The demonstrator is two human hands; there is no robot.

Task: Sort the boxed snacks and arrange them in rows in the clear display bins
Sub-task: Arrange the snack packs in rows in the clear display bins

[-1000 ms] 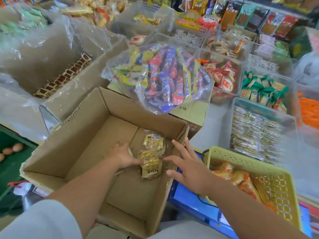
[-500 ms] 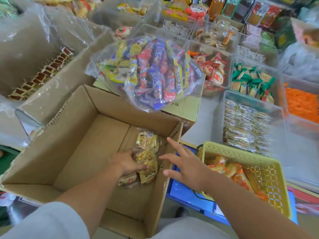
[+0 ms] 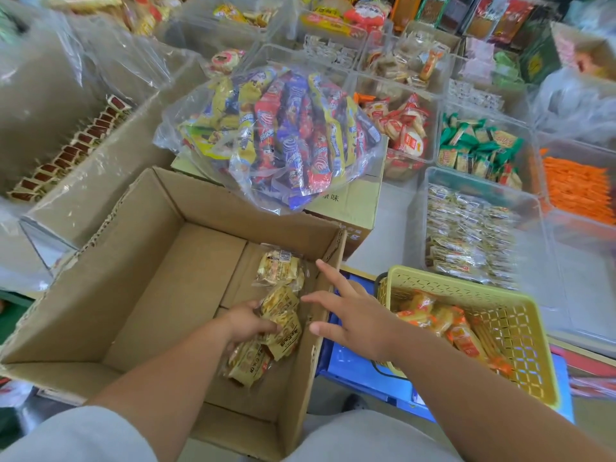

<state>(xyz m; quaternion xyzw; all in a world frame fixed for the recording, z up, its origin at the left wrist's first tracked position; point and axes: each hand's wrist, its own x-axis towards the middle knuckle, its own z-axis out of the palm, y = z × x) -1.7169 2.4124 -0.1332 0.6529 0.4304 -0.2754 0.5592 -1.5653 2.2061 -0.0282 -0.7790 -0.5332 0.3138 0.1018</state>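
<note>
While the yellow snack packets [image 3: 281, 316] lie bunched along the right wall inside the open cardboard box [image 3: 133, 261], the left hand [image 3: 245, 325] reaches in, its fingers curled round the middle ones, grasping them. One more packet lies just beyond them. The right hand [image 3: 356, 318] hovers over the box's right wall, fingers spread straight and released, holding nothing. Just right of it sits a yellow basket [image 3: 450, 284] with orange packets. Beyond, a clear bin [image 3: 530, 248] holds rows of small packets, and a clear bag [image 3: 283, 138] of mixed snacks rests on a closed carton [image 3: 353, 195].
</note>
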